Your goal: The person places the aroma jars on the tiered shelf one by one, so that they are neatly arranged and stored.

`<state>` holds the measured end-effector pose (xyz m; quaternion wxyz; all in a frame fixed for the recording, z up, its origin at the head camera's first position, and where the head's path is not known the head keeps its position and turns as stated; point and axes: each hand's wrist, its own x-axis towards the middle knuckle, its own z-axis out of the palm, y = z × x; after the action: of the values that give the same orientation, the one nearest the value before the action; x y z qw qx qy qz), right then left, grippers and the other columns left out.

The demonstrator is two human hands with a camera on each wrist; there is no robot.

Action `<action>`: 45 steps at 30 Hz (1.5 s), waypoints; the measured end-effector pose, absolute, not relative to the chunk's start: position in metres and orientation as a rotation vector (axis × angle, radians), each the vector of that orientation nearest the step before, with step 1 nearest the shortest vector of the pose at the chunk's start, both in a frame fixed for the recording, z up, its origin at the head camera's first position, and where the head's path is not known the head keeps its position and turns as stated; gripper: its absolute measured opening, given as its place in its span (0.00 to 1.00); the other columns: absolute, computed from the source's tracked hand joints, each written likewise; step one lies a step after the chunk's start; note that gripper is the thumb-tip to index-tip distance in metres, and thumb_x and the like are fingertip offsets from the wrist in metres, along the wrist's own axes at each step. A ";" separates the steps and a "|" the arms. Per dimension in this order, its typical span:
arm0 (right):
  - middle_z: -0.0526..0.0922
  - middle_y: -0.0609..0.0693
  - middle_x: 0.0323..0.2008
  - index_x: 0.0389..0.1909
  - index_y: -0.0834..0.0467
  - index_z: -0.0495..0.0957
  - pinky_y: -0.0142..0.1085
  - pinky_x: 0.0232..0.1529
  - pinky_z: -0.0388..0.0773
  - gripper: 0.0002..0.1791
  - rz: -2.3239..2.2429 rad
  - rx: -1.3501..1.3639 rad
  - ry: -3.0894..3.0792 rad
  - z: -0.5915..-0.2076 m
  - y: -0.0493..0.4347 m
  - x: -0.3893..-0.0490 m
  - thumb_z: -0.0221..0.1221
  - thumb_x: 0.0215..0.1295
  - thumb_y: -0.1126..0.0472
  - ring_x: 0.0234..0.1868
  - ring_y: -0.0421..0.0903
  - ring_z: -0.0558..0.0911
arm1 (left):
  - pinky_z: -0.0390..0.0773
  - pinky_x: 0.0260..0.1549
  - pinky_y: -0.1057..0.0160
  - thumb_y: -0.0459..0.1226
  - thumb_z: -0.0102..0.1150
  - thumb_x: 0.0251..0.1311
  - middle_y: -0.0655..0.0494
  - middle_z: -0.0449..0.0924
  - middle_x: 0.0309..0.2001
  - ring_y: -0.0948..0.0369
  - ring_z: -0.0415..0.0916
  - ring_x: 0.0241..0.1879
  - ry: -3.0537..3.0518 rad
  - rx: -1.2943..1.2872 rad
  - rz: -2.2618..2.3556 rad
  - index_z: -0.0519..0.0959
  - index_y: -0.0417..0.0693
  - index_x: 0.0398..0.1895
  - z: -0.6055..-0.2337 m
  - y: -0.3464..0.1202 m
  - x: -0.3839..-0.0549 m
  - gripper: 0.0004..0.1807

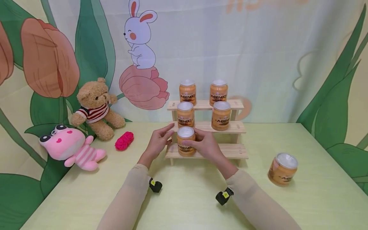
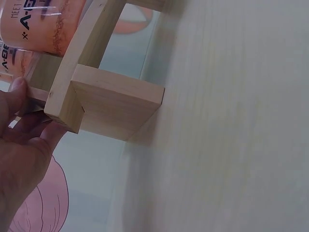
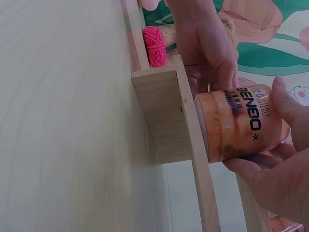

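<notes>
My right hand (image 1: 205, 143) grips an orange can (image 3: 236, 123) with a silver lid, thumb on its front and fingers round its side. This can stands upright at the left part of the bottom step of a three-tier wooden rack (image 1: 221, 151). At the rack's left end, my left hand (image 1: 156, 143) pinches the end of the middle step (image 2: 38, 94), its fingers partly hidden behind the wood. Matching cans fill both upper tiers in pairs: left can (image 1: 185, 116) and right can (image 1: 221, 116) on the middle, left can (image 1: 187, 93) and right can (image 1: 218, 93) on top.
Another orange can (image 1: 283, 169) stands on the table (image 1: 187, 198) at the right. To the left are a teddy bear (image 1: 96, 105), a pink plush frog (image 1: 72, 147) and a pink yarn skein (image 1: 124, 141). A printed cloth (image 1: 258, 48) hangs close behind the rack.
</notes>
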<state>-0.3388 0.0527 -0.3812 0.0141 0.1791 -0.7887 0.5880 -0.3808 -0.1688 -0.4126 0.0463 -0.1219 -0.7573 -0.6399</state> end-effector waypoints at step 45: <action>0.82 0.61 0.55 0.70 0.61 0.69 0.58 0.58 0.74 0.40 1.235 0.689 -2.873 -0.294 0.224 -0.318 0.67 0.64 0.44 0.55 0.56 0.82 | 0.83 0.44 0.60 0.36 0.54 0.74 0.53 0.69 0.70 0.57 0.73 0.59 -2.301 -0.357 -1.921 0.72 0.48 0.70 -0.415 -0.167 -0.382 0.23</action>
<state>-0.3180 0.2239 -0.2936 -0.0304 0.2150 -0.8968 0.3855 -0.3825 -0.1669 -0.4151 0.0615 -0.1180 -0.7608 -0.6352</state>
